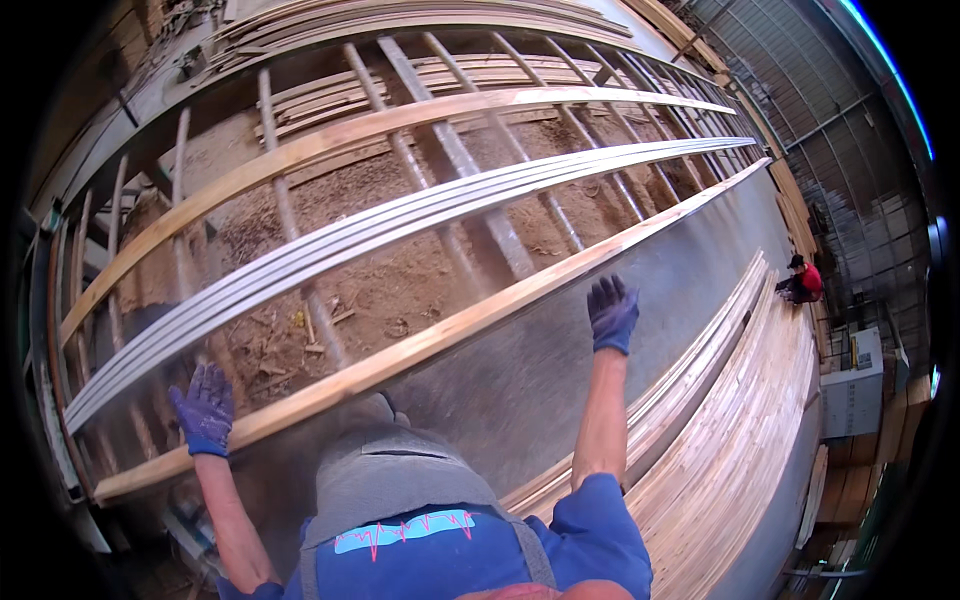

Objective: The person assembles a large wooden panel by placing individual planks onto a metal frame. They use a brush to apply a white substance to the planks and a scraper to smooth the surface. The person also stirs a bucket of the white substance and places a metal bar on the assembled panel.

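My left hand [204, 405], in a dark blue-purple glove, is open with its fingers apart, over the left part of a long pale wooden board [450, 330]. Whether it touches the board I cannot tell. My right hand [613, 315], gloved the same way, is raised and open on the near side of that board, with nothing in it. The board lies across the roller bars of a long metal frame [283, 205]. Beyond it runs a bundle of white-grey strips [400, 228], and farther off lies another wooden board [330, 142].
Sawdust and wood scraps [395, 280] cover the ground under the bars. At my right lies a large stack of planks [720, 430]. Another person in red [808, 282] is at the far right, near a white box [852, 385]. More planks [420, 30] lie beyond the frame.
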Available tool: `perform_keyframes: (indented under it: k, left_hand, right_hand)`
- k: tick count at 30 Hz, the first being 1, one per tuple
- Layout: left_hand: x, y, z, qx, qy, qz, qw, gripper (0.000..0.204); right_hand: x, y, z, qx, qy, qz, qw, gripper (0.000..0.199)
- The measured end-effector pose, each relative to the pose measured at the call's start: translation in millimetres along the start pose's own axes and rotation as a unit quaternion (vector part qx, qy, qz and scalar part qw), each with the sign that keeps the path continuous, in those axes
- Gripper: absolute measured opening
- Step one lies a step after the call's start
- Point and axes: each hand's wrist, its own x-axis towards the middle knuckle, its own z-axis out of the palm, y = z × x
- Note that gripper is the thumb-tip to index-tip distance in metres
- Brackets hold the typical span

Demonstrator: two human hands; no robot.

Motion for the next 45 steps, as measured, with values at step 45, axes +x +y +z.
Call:
perform_keyframes:
  k: [45]
  left_hand:
    - [243, -111, 231, -0.021, 0.074, 0.106, 0.991, 0.079]
  right_hand:
    - [448, 45, 251, 0.023, -0.074, -0.005, 0.997, 0.035]
